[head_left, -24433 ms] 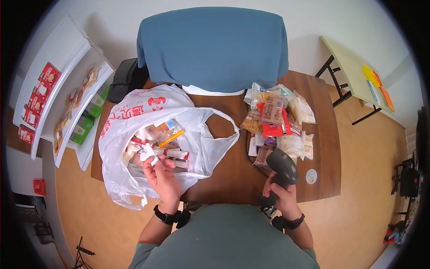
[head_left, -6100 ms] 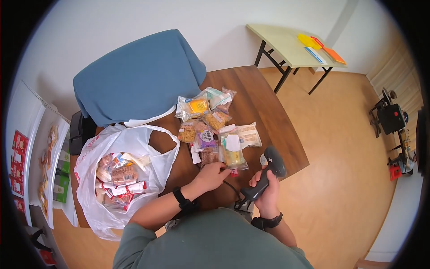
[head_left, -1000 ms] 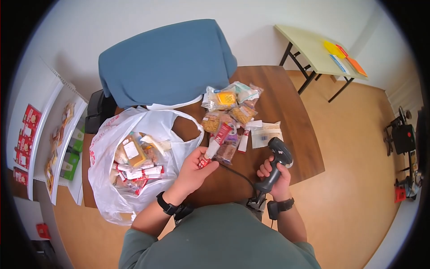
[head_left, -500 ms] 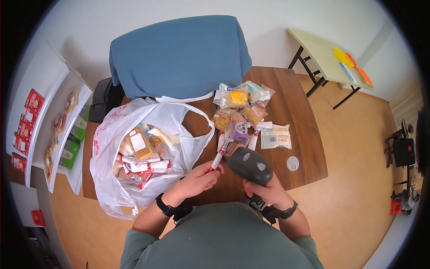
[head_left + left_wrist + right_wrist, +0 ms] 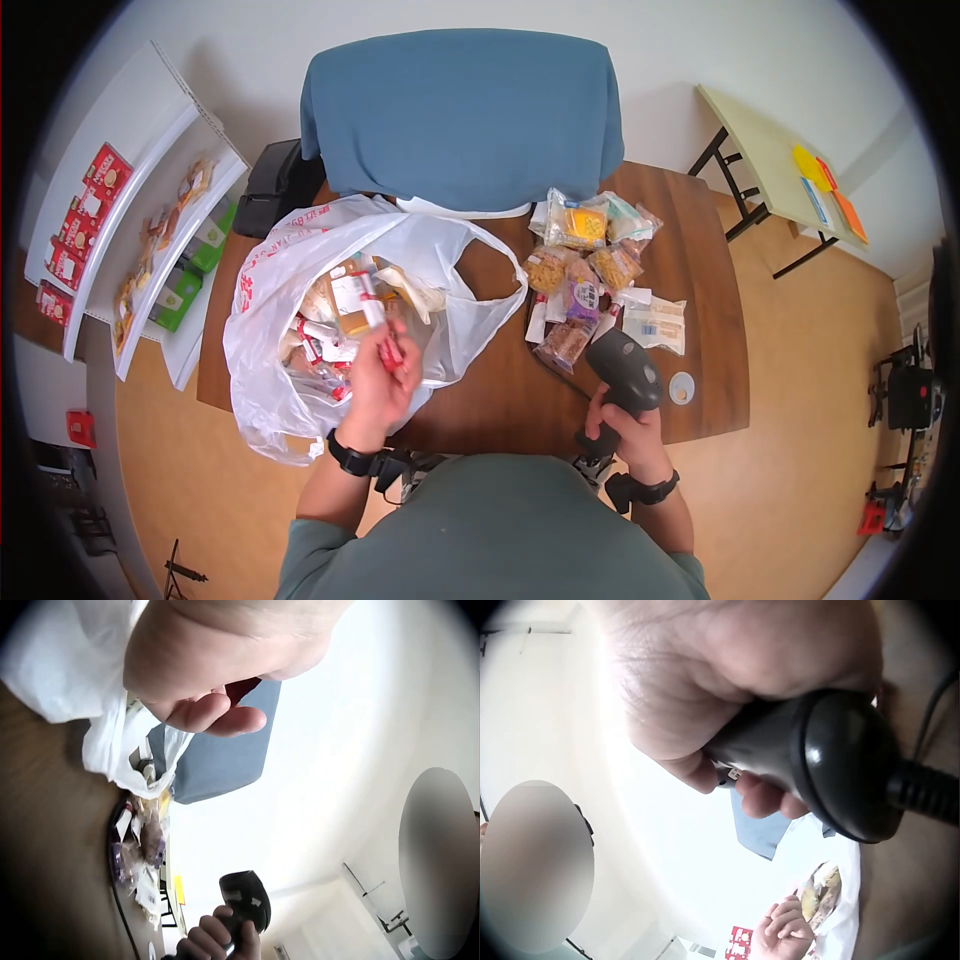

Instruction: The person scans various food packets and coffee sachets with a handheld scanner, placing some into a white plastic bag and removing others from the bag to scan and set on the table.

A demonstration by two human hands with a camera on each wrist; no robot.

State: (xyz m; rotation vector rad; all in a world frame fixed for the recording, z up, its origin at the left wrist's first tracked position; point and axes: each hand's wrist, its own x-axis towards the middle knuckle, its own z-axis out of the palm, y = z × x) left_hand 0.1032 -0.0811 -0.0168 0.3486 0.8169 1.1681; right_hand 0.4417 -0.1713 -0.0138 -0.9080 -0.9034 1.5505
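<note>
My left hand [image 5: 378, 385] pinches a slim red-and-white stick packet [image 5: 373, 312], blurred, over the mouth of a white plastic bag [image 5: 480, 318]. Inside the bag lie similar sticks and a tan packet with a white label [image 5: 350, 297]. In the left wrist view the palm hides most of what that hand holds. My right hand [image 5: 635, 440] grips a black barcode scanner [image 5: 625, 370] by its handle, near the desk's front edge. Its cable [image 5: 930, 796] shows in the right wrist view. Right of the bag is a pile of wrapped foods, including a purple-labelled packet [image 5: 582, 296].
A blue cloth [image 5: 460, 120] covers a bulky shape at the back of the brown desk [image 5: 690, 230]. Beside it sits a black device [image 5: 270, 190]. White shelves [image 5: 175, 140] with boxes and packets stand at left, a folding table [image 5: 760, 170] at right.
The left hand has carried the stick packet from beside the pile leftward over the bag. The scanner, pointed at the packet half a second ago, has swung back right. The head view has shifted.
</note>
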